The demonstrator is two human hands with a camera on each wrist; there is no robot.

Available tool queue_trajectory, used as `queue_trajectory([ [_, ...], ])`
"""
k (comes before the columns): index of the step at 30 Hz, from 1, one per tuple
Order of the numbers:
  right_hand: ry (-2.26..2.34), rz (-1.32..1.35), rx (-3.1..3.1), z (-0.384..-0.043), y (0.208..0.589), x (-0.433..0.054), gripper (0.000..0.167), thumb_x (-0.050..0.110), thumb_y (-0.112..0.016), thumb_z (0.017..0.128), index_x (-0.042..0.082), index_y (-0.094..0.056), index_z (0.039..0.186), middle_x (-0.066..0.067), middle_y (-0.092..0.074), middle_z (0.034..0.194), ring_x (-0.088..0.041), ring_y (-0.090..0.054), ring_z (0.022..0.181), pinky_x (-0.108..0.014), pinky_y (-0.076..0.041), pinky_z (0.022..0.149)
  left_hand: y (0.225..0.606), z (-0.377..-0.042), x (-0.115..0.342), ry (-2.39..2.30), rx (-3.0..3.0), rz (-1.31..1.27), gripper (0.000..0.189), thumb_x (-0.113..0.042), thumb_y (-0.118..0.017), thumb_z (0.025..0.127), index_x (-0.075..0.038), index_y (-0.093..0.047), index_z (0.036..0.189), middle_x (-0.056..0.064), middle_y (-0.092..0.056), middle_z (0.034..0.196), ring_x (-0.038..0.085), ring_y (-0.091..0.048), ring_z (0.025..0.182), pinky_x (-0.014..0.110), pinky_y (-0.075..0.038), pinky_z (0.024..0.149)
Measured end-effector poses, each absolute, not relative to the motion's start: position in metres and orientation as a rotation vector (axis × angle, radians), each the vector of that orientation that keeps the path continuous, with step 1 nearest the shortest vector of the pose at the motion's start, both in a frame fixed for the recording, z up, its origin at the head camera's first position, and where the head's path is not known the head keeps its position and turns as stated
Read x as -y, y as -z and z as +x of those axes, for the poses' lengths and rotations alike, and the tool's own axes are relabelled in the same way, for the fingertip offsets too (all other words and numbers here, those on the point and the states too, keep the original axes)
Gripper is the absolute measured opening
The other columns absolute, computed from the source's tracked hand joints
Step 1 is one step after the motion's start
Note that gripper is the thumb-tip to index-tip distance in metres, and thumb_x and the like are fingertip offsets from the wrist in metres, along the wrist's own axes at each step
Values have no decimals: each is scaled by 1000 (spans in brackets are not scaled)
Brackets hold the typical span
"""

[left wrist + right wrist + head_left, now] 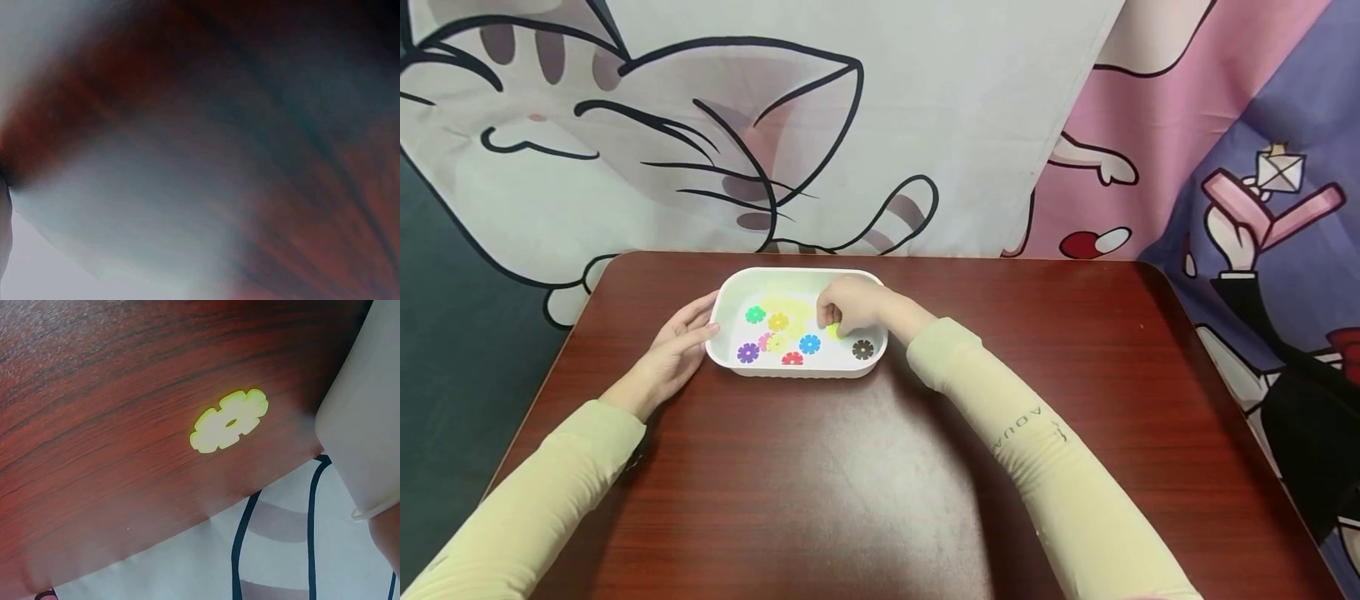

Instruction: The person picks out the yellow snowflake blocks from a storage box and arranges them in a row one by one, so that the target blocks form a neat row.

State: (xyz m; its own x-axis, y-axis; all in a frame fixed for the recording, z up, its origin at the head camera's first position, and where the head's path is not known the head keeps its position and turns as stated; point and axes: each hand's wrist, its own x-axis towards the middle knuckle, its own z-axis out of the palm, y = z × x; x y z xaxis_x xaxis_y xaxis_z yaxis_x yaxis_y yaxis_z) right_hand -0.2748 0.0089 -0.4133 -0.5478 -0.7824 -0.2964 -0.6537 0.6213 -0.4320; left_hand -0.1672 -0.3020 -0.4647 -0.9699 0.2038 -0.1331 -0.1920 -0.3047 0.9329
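A white rectangular tray [797, 372] near the table's far edge holds several flower-shaped plastic discs, among them a green disc [756, 314], a purple disc [748, 352], a blue disc [809, 344], a red disc [792, 358] and a black disc [862, 349]. My left hand [681, 343] grips the tray's left end, thumb at the rim. Inside the tray's right half, my right hand [856, 303] has curled fingers and pinches a yellow disc [833, 331], partly hidden by them. Another yellow disc [229, 422] appears against the wood in the right wrist view.
The brown wooden table [850, 492] extends toward me. Behind it hangs a white cloth [970, 125] with a cartoon cat, beside pink and blue printed areas. The left wrist view is too blurred to make out the hand's work.
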Motion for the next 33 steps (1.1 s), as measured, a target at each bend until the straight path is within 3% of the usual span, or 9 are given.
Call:
queue_trajectory([
  [12,297,-1136,-2395,-272,412,-8,20,2,-80,88,9,-78,106,-3,-75,104,-15,-66,101,-27,-53,97,465,-166,303,-2366,-1679,26,46,0,-56,107,-18,-50,149,-8,-55,145,-1,-60,128,15,-53,104],
  [24,416,-1110,-2361,-276,413,-9,10,10,-83,90,10,-75,96,0,-70,94,-12,-62,93,-23,-52,89,465,-167,303,-2343,-1713,20,49,-1,-55,108,-17,-48,154,-6,-52,150,-2,-59,129,15,-52,105],
  [33,820,-1015,-2289,-284,410,-13,8,8,-82,91,8,-73,90,1,-68,84,-10,-61,81,-18,-50,77,462,-167,302,-2347,-1693,8,55,-1,-55,107,-13,-41,159,12,-28,172,-3,-59,129,14,-51,106],
])
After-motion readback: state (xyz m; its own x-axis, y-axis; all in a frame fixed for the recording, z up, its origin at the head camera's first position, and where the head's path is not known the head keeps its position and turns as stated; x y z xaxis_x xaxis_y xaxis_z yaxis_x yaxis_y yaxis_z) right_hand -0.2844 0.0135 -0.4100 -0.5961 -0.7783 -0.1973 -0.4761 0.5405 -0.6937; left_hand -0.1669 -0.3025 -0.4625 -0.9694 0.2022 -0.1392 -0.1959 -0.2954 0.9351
